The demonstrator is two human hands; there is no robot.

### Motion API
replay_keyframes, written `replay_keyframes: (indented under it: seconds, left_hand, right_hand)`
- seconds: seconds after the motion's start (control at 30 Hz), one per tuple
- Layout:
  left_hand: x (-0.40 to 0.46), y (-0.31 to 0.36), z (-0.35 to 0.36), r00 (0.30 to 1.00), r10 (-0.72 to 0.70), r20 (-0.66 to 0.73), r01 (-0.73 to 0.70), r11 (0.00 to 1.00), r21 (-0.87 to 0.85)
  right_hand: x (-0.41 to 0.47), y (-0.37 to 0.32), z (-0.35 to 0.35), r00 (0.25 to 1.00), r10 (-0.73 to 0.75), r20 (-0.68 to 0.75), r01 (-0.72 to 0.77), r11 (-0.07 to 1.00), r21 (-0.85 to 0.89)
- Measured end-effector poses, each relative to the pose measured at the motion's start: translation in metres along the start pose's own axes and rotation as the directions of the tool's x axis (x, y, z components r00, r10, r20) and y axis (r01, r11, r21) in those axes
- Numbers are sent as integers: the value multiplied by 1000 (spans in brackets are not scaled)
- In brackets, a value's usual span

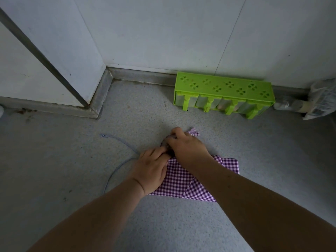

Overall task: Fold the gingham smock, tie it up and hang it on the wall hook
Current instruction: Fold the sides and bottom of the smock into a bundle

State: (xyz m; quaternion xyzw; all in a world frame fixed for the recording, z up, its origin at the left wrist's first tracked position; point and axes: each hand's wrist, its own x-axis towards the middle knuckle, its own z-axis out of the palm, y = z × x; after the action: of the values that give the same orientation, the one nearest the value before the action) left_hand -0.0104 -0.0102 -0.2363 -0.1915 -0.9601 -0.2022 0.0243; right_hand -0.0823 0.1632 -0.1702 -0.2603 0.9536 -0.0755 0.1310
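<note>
The purple-and-white gingham smock lies folded into a flat wedge on the grey floor. My left hand sits on its left edge, fingers curled onto the bunched upper end. My right hand reaches across from the right and grips that bunched top, where a fabric corner sticks out beyond the knuckles. A thin pale blue tie string trails off to the left over the floor in a loose curve. No wall hook is in view.
A green plastic rack with several clear containers stands against the wall at the back right. A white pipe and a wrapped bundle sit at the far right. A wall corner with a grey skirting juts out at the left.
</note>
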Motion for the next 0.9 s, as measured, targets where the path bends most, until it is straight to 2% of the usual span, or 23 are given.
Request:
replay_keyframes:
  seconds: [0.27, 0.43, 0.63, 0.9]
  left_hand:
    - [-3, -4, 0, 999, 9, -42, -10, 1000, -12]
    - [-3, -3, -1, 998, -26, -48, 24, 999, -47]
    - [-1, -7, 2, 1000, -18, 4, 18, 999, -38]
    - [1, -9, 5, 1000, -27, -6, 27, 999, -18]
  right_hand:
    - [-6, 8, 14, 1000, 4, -18, -6, 994, -108]
    - [-10, 13, -1, 996, 49, 76, -44, 997, -60]
    - [-10, 19, -22, 987, 108, 120, -95, 990, -108]
    - [-38, -59, -37, 945, 288, 156, -266, 952, -149]
